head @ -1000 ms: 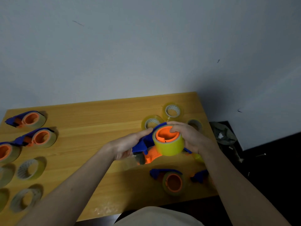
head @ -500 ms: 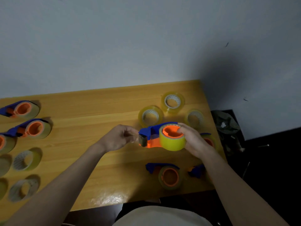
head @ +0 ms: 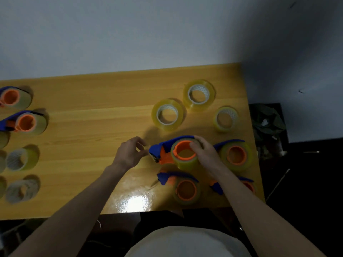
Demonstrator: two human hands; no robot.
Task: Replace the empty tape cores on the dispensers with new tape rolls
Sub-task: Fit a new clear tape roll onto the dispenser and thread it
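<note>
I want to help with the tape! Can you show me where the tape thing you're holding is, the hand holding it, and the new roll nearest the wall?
dispenser (head: 161, 151): head view, on its orange body.
right hand (head: 206, 154): head view, on its back.
new tape roll (head: 187, 101): head view, on its yellow side.

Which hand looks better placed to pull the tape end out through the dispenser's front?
Probably the left hand: its fingertips sit by the blue nose of the dispenser, while the right hand is busy gripping the roll.

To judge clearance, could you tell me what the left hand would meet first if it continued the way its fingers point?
Probably the blue nose of the dispenser held by the right hand; the left hand points right at it.
</note>
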